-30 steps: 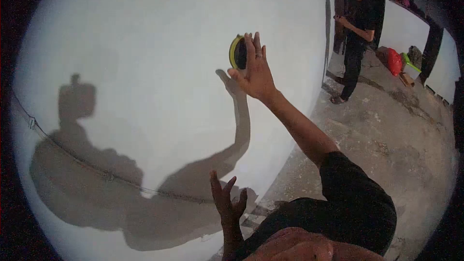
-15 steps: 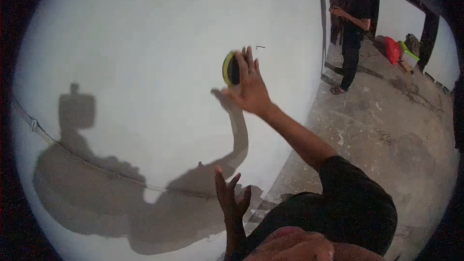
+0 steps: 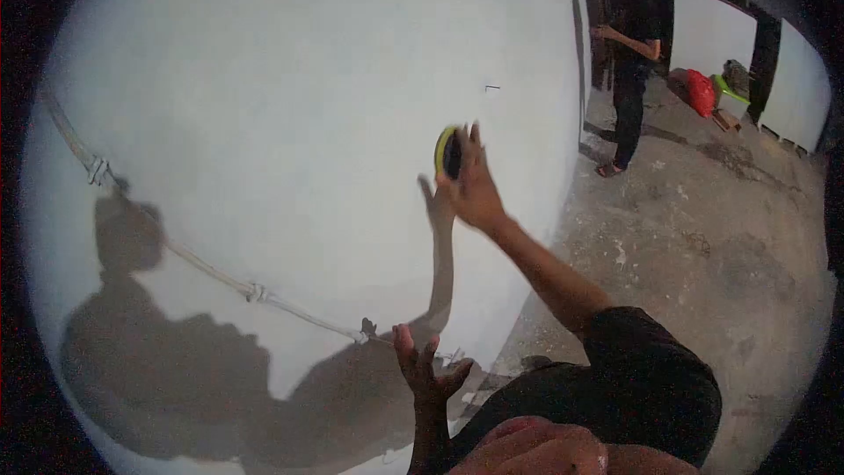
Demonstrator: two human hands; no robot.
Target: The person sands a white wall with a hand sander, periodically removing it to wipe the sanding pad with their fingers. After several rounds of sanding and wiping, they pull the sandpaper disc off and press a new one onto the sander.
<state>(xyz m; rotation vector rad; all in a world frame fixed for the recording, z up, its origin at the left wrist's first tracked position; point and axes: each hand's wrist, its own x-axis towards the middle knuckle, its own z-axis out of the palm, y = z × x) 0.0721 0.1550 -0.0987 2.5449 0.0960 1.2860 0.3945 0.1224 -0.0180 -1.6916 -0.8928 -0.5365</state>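
Note:
My right hand (image 3: 479,189) presses a round yellow-rimmed black pad (image 3: 448,151) flat against the white wall (image 3: 290,97), arm stretched forward; the hand is blurred with motion. My left hand (image 3: 425,371) is raised low near the wall with fingers spread and nothing in it; whether it touches the wall I cannot tell. My shadow falls on the lower left of the wall.
A thin knotted rope (image 3: 176,251) runs diagonally along the wall. A small nail (image 3: 492,88) sticks out up right. Another person (image 3: 629,62) in dark clothes stands on the concrete floor (image 3: 703,237) at the wall's corner, near a red bag (image 3: 701,92).
My right hand has slid the pad down the wall and slightly right. The view has turned, so the rope now sits higher and steeper. My left hand stays low with fingers spread.

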